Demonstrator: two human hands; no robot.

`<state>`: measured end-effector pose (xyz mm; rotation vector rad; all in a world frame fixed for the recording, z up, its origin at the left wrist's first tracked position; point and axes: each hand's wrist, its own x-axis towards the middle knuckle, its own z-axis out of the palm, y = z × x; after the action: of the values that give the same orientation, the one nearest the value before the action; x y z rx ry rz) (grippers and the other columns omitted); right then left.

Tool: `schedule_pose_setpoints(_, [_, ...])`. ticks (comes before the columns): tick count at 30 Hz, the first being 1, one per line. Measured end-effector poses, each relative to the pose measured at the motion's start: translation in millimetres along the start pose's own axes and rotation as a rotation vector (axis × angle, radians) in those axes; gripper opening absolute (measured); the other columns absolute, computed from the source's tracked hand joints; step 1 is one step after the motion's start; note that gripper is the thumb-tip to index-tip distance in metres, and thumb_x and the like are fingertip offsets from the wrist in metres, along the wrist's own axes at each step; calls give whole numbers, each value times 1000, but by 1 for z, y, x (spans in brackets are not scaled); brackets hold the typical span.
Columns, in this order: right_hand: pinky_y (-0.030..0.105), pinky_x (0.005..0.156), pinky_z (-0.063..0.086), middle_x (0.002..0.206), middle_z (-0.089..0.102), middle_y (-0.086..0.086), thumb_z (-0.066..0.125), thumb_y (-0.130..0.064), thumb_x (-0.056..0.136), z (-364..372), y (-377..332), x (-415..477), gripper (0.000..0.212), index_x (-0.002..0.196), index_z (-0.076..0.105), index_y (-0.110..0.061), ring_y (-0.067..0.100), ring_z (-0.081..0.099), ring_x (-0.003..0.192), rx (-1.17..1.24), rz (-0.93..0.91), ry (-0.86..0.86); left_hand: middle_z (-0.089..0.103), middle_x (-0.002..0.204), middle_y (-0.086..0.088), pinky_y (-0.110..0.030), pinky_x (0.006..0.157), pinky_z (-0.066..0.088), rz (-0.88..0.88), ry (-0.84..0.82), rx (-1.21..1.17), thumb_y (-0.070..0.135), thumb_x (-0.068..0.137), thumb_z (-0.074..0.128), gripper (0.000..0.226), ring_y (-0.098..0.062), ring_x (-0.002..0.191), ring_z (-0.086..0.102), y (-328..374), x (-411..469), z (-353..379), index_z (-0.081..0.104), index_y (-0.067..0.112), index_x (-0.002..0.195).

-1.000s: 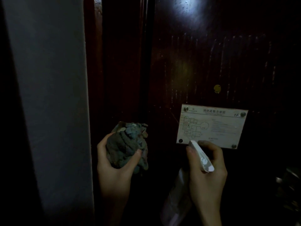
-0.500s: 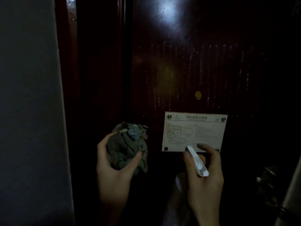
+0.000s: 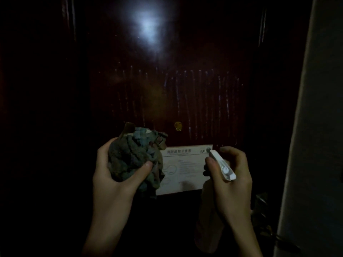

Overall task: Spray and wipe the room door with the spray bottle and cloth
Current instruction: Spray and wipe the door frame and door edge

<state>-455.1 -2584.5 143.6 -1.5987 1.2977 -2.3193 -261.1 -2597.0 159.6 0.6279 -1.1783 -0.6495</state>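
A dark red wooden door fills the view, with thin wet streaks running down its middle panel. My left hand grips a bunched grey-blue cloth held up close in front of the door. My right hand holds a spray bottle by its white head, nozzle aimed at the door, one finger curled over the front. The bottle's translucent body hangs below my hand, dim and partly hidden.
A white floor-plan card is fixed to the door behind both hands, with a small brass peephole above it. A pale wall edge stands at the right, and a metal door handle shows faintly at lower right.
The view has swung left to right: the pale wall on the left has gone and a wall edge now shows on the right. Both hands sit higher, in front of the card.
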Motion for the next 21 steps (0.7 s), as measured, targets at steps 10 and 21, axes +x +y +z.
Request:
schedule_pose_setpoints(10, [12,60,53,88,72,-22,70,-16,87,-40,30,27,25,108,58,-23,1,71,75,162,130,-73,66,112,12,-30,83,54,-39,32,64,33,56,78,66,0,100,65,-11,-8,58,54,44,117])
schedule_pose_setpoints(21, [25,65,55,85,73,-17,70,-23,86,-79,79,55,33,116,55,-27,5,71,74,197,196,-146,65,116,9,-30,85,52,15,93,183,28,57,79,70,-7,105,64,-16,-15,109,55,34,123])
